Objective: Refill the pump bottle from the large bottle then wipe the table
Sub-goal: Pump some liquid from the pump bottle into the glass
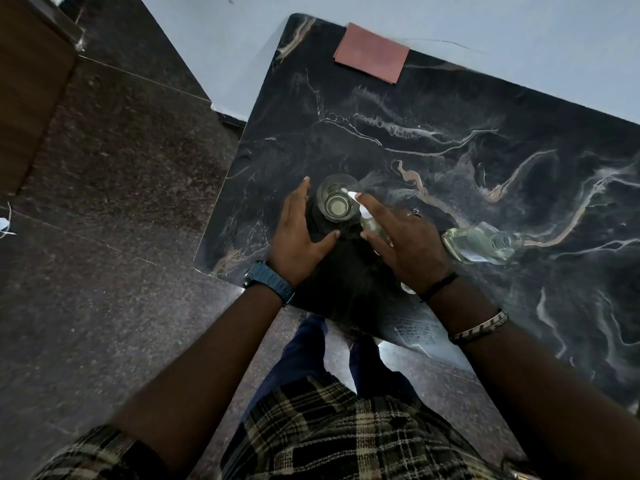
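Pump bottle (372,227), small and clear with a white pump head, sits in our right hand (407,242) near the table's front left corner. Thumb and fingers curl round its body; forefinger lies along the white nozzle, whose tip hangs at the rim of a clear glass (336,199).

Left hand (298,230) is flat and relaxed, fingers straight, resting just beside the glass on its left; it grips nothing. The glass stands upright with a pale ring at its bottom; we cannot tell whether that is liquid.

Large bottle (479,244) lies on its side just right of our right hand, clear, a little yellowish liquid inside, neck pointing right. We cannot tell whether a cap is on.

Handling, as we judge it: pump bottle looks light, rigid and smooth, likely slick if wet; best held round the body, not the pump head. Large bottle seems heavier and prone to roll; take it round the middle.

Table (450,140) is black marble-look, glossy, with white and tan veins, hard and square-edged. A flat reddish-brown cloth (371,53) lies at the far edge, well apart from the bottles, looking soft and folded square.
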